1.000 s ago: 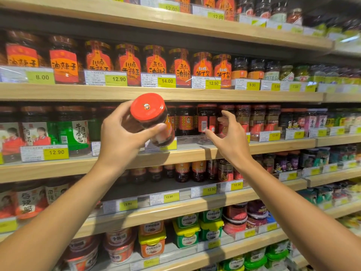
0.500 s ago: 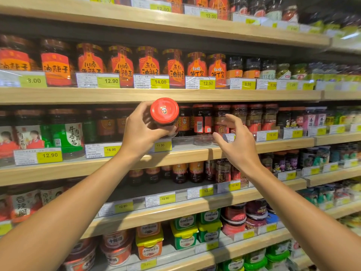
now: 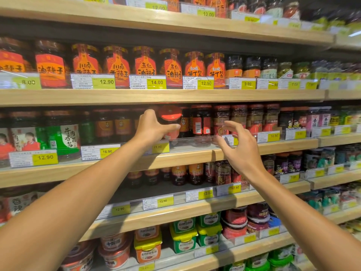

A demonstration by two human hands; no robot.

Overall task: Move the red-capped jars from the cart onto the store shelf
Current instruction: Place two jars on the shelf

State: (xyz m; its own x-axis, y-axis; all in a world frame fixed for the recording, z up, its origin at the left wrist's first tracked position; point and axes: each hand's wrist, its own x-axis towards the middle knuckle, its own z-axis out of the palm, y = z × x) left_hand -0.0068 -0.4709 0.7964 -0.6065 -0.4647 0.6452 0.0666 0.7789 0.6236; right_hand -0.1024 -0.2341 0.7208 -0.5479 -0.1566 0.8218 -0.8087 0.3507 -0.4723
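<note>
My left hand grips a red-capped jar and holds it inside the opening of the middle wooden shelf, tilted with its cap toward me. The jar is just left of two matching dark jars with red labels standing on that shelf. My right hand hovers in front of the shelf edge to the right, fingers spread and loosely bent, holding nothing. The cart is out of view.
Jars with orange labels fill the shelf above. Yellow price tags and a clear plastic rail line the shelf front. More jars stand on the shelf below, and tubs lower down. Green-labelled jars sit to the left.
My left hand has carried the jar forward and to the right, from in front of the shelf edge into the shelf opening. My right hand stayed near the shelf edge, fingers opening a little.
</note>
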